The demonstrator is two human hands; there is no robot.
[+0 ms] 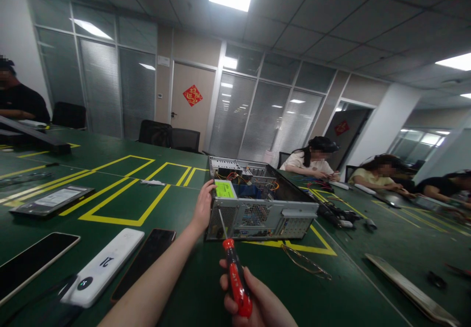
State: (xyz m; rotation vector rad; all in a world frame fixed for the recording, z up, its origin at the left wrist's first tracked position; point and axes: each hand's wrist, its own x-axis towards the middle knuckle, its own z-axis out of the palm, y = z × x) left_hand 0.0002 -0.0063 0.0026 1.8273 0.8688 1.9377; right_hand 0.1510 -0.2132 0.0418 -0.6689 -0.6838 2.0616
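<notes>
An open computer case [275, 209] lies on the green table, its rear panel facing me. Inside its left corner sits a power supply with a bright green label [225, 189]. My left hand [203, 209] grips the case at that left corner, fingertips over the top edge by the label. A red and black screwdriver [235, 275] is held by its handle in my right hand [253, 297]. Its shaft points up and away at the rear panel below the power supply; whether the tip touches is unclear. Wires and boards show inside the case.
Left of my arm lie a hard drive [53, 200], a white power bank [105, 265] and two phones. A thin wire loop [307, 262] and a metal strip [408, 287] are on the right. Cables [336, 211] lie beyond the case. Several people sit around the table.
</notes>
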